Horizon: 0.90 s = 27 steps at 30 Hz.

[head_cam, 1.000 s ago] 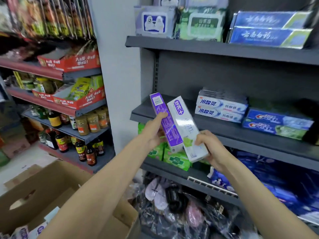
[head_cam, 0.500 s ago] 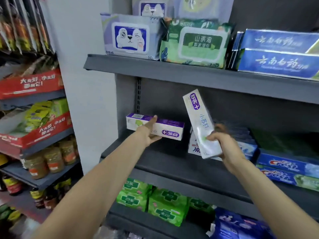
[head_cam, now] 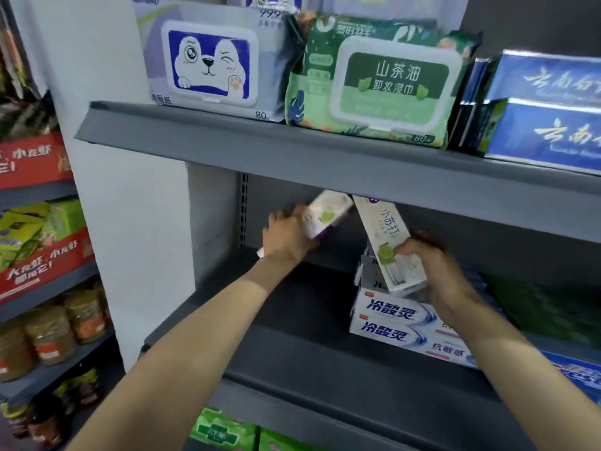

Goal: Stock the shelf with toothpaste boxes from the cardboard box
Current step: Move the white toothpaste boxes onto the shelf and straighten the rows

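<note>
My left hand (head_cam: 286,236) grips a white and purple toothpaste box (head_cam: 325,216), held tilted in the air deep over the grey middle shelf (head_cam: 292,346), near its back left corner. My right hand (head_cam: 432,271) holds a second white toothpaste box (head_cam: 387,242) by its lower end. That box stands nearly upright, its top hidden behind the front lip of the upper shelf (head_cam: 292,151). Its lower end is just above a stack of white and blue toothpaste boxes (head_cam: 390,320). The cardboard box is out of view.
Wet-wipe packs (head_cam: 211,63) and blue boxes (head_cam: 546,125) fill the upper shelf. Blue toothpaste boxes (head_cam: 579,375) lie at the far right of the middle shelf. Green packs (head_cam: 224,431) sit on the shelf below. Jars and red cartons (head_cam: 35,164) line the left rack.
Both hands have reached deeper into the middle shelf bay. The left box has tilted up and moved toward the back, and the right box now stands over the white and blue stack.
</note>
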### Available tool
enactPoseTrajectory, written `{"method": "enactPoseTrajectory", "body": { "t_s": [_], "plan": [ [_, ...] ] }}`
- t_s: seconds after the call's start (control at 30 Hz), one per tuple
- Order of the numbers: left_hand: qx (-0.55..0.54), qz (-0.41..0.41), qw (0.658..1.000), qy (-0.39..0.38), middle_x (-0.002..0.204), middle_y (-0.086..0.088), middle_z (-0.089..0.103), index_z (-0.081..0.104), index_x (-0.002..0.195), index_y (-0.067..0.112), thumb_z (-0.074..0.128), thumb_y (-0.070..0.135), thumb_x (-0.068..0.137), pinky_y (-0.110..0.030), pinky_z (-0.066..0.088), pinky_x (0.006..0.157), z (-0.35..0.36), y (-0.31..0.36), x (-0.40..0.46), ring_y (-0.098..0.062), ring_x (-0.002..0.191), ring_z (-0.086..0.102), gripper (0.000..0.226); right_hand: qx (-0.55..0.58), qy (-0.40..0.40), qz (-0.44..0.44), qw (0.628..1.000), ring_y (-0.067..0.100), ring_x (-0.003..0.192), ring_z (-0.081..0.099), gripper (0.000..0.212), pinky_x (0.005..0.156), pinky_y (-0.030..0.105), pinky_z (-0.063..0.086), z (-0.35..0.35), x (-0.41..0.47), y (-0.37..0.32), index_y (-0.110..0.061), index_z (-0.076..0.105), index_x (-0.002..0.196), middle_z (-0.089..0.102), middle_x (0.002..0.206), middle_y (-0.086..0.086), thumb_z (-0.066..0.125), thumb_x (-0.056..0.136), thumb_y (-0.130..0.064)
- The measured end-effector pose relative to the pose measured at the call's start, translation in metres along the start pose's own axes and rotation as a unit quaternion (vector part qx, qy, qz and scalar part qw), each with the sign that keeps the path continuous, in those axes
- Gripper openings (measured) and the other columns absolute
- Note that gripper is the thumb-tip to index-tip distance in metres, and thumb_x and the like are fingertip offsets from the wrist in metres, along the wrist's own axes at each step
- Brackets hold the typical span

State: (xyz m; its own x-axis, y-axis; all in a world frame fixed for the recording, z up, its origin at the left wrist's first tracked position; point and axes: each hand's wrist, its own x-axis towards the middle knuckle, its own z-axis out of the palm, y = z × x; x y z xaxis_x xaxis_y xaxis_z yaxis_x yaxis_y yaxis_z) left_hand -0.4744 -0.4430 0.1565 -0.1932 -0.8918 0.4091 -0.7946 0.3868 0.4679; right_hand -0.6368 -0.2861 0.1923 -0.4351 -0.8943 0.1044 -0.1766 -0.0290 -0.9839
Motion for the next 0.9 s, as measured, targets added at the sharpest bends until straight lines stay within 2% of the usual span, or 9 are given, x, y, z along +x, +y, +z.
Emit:
{"method": "enactPoseTrajectory", "body": {
  "t_s": [0.03, 0.1, 0.17, 0.23, 0.3, 0.47, 0.63, 0.83, 0.9],
  "plan": [
    [0.098, 0.055, 0.994, 0.006, 0.131, -0.012, 0.045, 0.035, 0.137, 0.025, 0.064, 0.028, 0.083, -0.043, 0.035, 0.099, 0.001, 0.001, 0.001, -0.033, 0.124, 0.038, 0.062, 0.001, 0.005, -0.004, 1.0, 0.025, 0.078, 0.06, 0.016, 0.075, 0.035, 0.043, 0.001, 0.001, -0.002, -0.021, 0.061, 0.088, 0.069, 0.09, 0.005, 0.055, 0.08, -0.009],
    [0.249, 0.158, 0.956, 0.004, 0.133, -0.012, 0.04, 0.032, 0.14, 0.028, 0.056, 0.015, 0.086, -0.042, 0.031, 0.099, 0.006, -0.003, 0.006, -0.032, 0.124, 0.035, 0.06, 0.002, 0.014, -0.017, 1.0, 0.024, 0.078, 0.06, 0.017, 0.07, 0.031, 0.042, 0.003, 0.004, -0.004, -0.023, 0.061, 0.082, 0.069, 0.089, 0.004, 0.055, 0.08, -0.007],
    [0.319, 0.209, 0.924, -0.002, 0.135, -0.012, 0.037, 0.028, 0.142, 0.028, 0.057, 0.009, 0.084, -0.04, 0.03, 0.1, 0.012, -0.009, 0.009, -0.03, 0.126, 0.034, 0.067, 0.001, 0.018, -0.024, 1.0, 0.021, 0.074, 0.059, 0.019, 0.062, 0.027, 0.038, 0.004, 0.004, -0.007, -0.024, 0.059, 0.078, 0.067, 0.087, 0.003, 0.055, 0.081, -0.005],
    [0.342, 0.232, 0.911, -0.006, 0.137, -0.014, 0.034, 0.024, 0.143, 0.027, 0.06, 0.007, 0.082, -0.039, 0.03, 0.101, 0.015, -0.016, 0.013, -0.03, 0.127, 0.032, 0.073, 0.003, 0.019, -0.025, 1.0, 0.021, 0.075, 0.059, 0.02, 0.061, 0.026, 0.038, 0.004, 0.003, -0.007, -0.023, 0.058, 0.079, 0.068, 0.089, 0.004, 0.054, 0.082, -0.004],
    [0.343, 0.256, 0.904, -0.002, 0.138, -0.016, 0.032, 0.024, 0.143, 0.025, 0.059, 0.005, 0.082, -0.037, 0.029, 0.102, 0.018, -0.02, 0.017, -0.031, 0.128, 0.032, 0.073, 0.002, 0.012, -0.025, 1.0, 0.024, 0.078, 0.061, 0.02, 0.066, 0.028, 0.042, 0.006, 0.004, -0.006, -0.021, 0.059, 0.082, 0.069, 0.096, 0.006, 0.054, 0.081, -0.003],
    [0.311, 0.299, 0.902, -0.011, 0.139, -0.017, 0.029, 0.028, 0.142, 0.026, 0.053, 0.005, 0.086, -0.038, 0.03, 0.102, 0.033, -0.022, 0.017, -0.033, 0.128, 0.03, 0.065, -0.012, 0.0, -0.022, 1.0, 0.02, 0.075, 0.061, 0.021, 0.059, 0.027, 0.041, 0.015, 0.004, -0.006, -0.02, 0.058, 0.09, 0.067, 0.092, 0.001, 0.054, 0.082, -0.001],
    [0.246, 0.249, 0.935, -0.053, 0.138, -0.014, 0.029, 0.032, 0.141, 0.03, 0.055, 0.02, 0.089, -0.041, 0.032, 0.099, 0.047, -0.037, 0.013, -0.031, 0.126, 0.029, 0.058, -0.033, -0.023, -0.029, 0.999, 0.019, 0.078, 0.061, 0.023, 0.063, 0.028, 0.044, 0.023, 0.004, -0.008, -0.025, 0.059, 0.089, 0.068, 0.093, -0.001, 0.055, 0.082, -0.003],
    [0.186, 0.23, 0.951, -0.094, 0.134, -0.013, 0.037, 0.039, 0.141, 0.02, 0.043, 0.003, 0.093, -0.041, 0.043, 0.095, 0.038, -0.043, 0.012, -0.031, 0.128, 0.031, 0.051, -0.045, -0.046, -0.043, 0.997, 0.014, 0.076, 0.06, 0.023, 0.061, 0.025, 0.043, 0.047, 0.009, -0.011, -0.026, 0.058, 0.088, 0.066, 0.092, -0.005, 0.055, 0.084, -0.004],
    [0.115, 0.21, 0.962, -0.128, 0.137, -0.013, 0.041, 0.04, 0.139, 0.016, 0.043, -0.003, 0.091, -0.041, 0.042, 0.099, 0.03, -0.048, 0.017, -0.03, 0.129, 0.037, 0.053, -0.081, -0.057, -0.051, 0.994, 0.011, 0.076, 0.06, 0.02, 0.058, 0.024, 0.042, 0.056, 0.012, -0.013, -0.024, 0.058, 0.097, 0.064, 0.098, -0.002, 0.055, 0.086, -0.008]
  ]
}}
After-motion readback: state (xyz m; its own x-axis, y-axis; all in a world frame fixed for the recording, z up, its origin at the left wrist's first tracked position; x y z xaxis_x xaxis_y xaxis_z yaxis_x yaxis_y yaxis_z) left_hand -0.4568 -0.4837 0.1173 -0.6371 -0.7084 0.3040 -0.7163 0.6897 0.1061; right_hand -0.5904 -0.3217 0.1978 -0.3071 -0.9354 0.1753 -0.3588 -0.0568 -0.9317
